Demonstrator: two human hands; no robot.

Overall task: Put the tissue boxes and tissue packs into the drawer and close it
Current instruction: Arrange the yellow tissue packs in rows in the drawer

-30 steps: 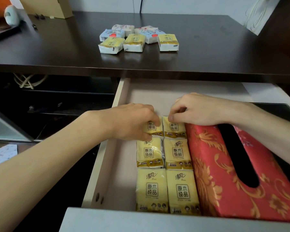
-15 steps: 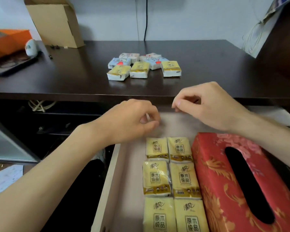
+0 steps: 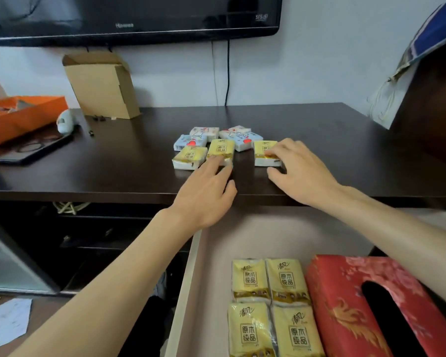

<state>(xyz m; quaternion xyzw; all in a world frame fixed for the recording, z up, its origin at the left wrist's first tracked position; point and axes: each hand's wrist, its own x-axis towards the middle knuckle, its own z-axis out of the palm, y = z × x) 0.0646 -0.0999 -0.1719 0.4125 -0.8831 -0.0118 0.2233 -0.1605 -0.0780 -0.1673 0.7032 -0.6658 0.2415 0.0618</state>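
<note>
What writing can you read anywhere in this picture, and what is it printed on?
"Hisense": bottom bezel of the black wall television.
"清风": top of the yellow tissue packs in the pale wooden drawer.
"原木纯品": framed label on those same drawer packs, and on the yellow tissue packs on the dark desk.
Badge at the television's lower right corner: too blurred to read.
Blue-and-white tissue packs: pictures only, no legible words.

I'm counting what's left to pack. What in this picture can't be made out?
- Head view: the drawer front and the lower yellow packs are cut off by the bottom edge.
- The blue-and-white packs overlap, so their count is unclear.
- The right hand covers part of one yellow pack; grip unclear.
</note>
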